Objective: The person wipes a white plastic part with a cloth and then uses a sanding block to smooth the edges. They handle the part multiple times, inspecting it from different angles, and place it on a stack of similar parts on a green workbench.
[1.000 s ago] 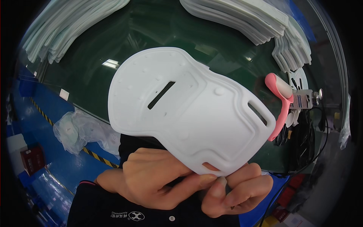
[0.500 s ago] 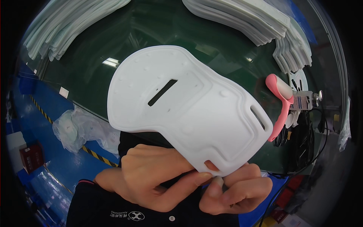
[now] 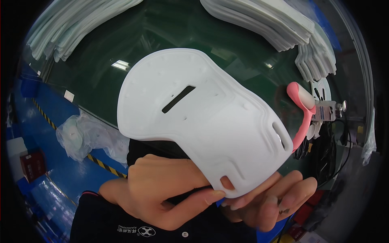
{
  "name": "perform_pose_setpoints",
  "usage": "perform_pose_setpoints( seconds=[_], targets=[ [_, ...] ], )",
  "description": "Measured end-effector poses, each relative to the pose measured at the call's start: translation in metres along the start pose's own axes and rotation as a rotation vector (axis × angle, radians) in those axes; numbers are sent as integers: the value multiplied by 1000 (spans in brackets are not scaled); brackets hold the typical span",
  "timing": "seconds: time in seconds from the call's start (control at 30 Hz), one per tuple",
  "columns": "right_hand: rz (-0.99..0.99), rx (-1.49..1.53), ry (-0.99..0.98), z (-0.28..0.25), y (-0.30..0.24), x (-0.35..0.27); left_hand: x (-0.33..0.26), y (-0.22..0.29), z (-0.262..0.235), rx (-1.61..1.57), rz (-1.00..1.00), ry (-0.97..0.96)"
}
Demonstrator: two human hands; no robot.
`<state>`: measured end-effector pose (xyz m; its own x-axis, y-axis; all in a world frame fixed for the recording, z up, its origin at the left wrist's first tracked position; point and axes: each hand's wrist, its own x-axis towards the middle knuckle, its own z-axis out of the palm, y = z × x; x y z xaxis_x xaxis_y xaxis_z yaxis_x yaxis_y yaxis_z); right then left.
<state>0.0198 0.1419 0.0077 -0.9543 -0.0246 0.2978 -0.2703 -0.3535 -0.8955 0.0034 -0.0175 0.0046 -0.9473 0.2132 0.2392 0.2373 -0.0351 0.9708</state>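
Note:
A white moulded plastic panel point(image 3: 190, 121) is held tilted before me. It looks like a child's seat shell, with a long slot in its wide upper part and two smaller slots near its lower corners. My left hand point(image 3: 166, 190) grips the lower left edge, its thumb pressed by the bottom corner slot and its other fingers hidden behind. My right hand point(image 3: 275, 202) is at the bottom edge with its fingers loosely bent and apart, partly behind the panel. Whether it touches the panel is hard to see.
Stacks of white panels stand on the green table point(image 3: 97, 89) at far left point(image 3: 77, 28) and far right point(image 3: 259, 20). A pink curved tool point(image 3: 302, 125) lies right, beside a clear pump bottle point(image 3: 324, 110) and black cables. Plastic-wrapped items point(image 3: 89, 137) lie beyond the table's left edge.
My right hand has released its pinch at the panel's bottom corner and shifted right, its fingers loosening. The panel has tipped slightly, its lower end coming down. My left hand keeps its grip.

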Motion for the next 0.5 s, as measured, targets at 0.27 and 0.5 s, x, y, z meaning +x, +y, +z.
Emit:
perform_pose_setpoints(
  seconds=[0.27,0.5],
  targets=[
    [-372,60,-184,-1,24,14,1,7,-2,-57,-73,-114],
    [-349,-62,-234,-5,21,12,-2,5,-2,-40,-45,-110]
  ],
)
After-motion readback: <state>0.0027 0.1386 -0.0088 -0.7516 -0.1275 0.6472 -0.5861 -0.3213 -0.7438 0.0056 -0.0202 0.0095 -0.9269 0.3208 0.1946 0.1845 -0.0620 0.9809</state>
